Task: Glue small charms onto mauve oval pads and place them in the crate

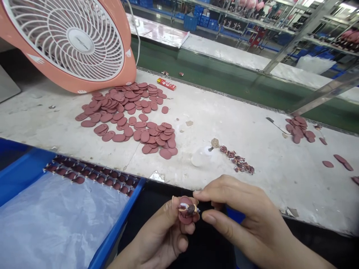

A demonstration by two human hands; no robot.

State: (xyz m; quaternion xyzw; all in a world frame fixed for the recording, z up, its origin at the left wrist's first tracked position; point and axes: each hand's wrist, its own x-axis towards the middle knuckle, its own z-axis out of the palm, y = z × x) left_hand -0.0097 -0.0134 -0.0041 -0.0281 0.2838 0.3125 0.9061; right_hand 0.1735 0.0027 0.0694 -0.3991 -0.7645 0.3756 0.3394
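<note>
My left hand is closed, pinching a small painted figurine on a reddish-brown oval base between thumb and fingers. The figurine's fine details are too small to make out. Close by on its right is my right hand, with thumb and index finger apart and nothing visible between them. Its index fingertip comes very near the base; whether it touches, I cannot tell. Beyond the hands, a row of small brown figurine parts lies on the white worktable, beside a clear glue-like bottle with a crusted tip.
Many loose oval bases are heaped before an orange fan. A smaller pile of ovals lies at the right. A red-yellow packet sits near the back edge. At lower left, a blue crate holds rows of pieces and plastic film.
</note>
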